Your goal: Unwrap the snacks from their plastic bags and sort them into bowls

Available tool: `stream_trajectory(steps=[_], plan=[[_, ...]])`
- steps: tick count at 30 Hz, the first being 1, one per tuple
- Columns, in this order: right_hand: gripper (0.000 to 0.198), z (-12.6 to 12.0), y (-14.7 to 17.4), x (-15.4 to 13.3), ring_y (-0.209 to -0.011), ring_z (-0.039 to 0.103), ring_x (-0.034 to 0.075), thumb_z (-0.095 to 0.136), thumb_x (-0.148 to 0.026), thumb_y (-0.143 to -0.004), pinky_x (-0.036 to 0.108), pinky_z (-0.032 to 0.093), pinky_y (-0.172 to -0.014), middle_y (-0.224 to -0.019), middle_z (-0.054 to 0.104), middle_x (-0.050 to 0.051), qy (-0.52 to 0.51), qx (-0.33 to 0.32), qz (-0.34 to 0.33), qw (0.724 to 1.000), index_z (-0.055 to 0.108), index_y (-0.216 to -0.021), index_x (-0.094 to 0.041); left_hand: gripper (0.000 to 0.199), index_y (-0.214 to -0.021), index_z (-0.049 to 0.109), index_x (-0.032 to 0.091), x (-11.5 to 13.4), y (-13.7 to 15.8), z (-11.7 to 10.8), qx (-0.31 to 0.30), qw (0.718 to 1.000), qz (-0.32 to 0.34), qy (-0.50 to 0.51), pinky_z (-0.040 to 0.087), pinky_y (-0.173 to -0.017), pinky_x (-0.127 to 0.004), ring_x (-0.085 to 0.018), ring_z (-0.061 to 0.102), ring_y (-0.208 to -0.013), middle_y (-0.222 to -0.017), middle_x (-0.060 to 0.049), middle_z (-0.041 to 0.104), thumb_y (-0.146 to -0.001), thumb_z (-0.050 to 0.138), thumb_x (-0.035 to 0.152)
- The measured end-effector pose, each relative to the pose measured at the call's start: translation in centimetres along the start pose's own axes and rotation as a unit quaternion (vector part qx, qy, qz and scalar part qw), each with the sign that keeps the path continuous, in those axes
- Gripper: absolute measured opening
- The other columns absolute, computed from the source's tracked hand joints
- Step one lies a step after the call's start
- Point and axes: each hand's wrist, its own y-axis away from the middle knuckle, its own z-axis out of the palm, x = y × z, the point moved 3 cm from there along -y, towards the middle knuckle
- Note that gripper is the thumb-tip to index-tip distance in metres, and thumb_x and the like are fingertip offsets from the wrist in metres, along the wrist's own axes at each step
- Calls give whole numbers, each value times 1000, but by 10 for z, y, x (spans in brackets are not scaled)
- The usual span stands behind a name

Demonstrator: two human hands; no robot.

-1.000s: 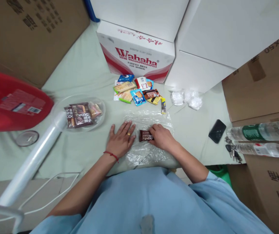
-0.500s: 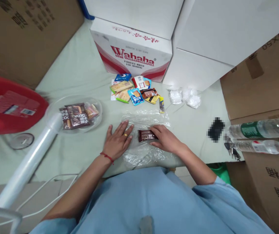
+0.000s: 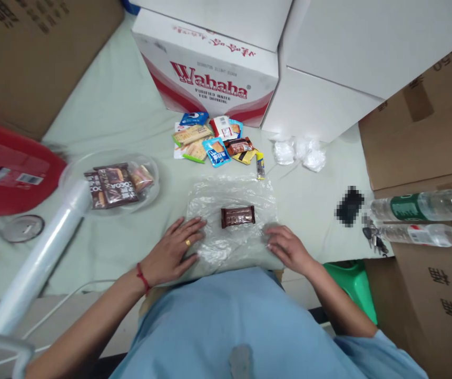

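A snack bar in a dark brown wrapper (image 3: 237,216) lies on a crinkled sheet of clear plastic film (image 3: 226,245), with neither hand touching it. My left hand (image 3: 176,245) rests palm down at the film's left edge, fingers apart, a gold ring on one of them. At the film's right edge is my right hand (image 3: 288,246), its fingers loosely bent and apart, the tips by the film. Behind the film sits a pile of small packaged snacks (image 3: 217,150).
On the left are a clear round tub (image 3: 153,184) holding brown snack packets, a film roll (image 3: 38,263) and a red container (image 3: 8,173). Crumpled plastic bundles (image 3: 311,158), keys (image 3: 375,242) and plastic bottles (image 3: 439,208) lie right. A Wahaha carton (image 3: 210,68) stands behind.
My right hand has let go of the brown snack bar and moved right to the film's edge. My left hand has slid left and toward my body. The view has shifted slightly.
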Motion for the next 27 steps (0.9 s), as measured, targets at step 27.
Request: stream_trajectory(steps=[27], plan=[[65, 7, -204, 20, -134, 49, 31, 61, -18, -97, 42, 40, -113, -150, 58, 18, 252, -159, 53, 953, 43, -159, -11, 48, -137, 69, 31, 68, -70, 2, 118, 983, -90, -111, 46, -84, -43, -25, 67, -100, -136, -5, 74, -97, 48, 16]])
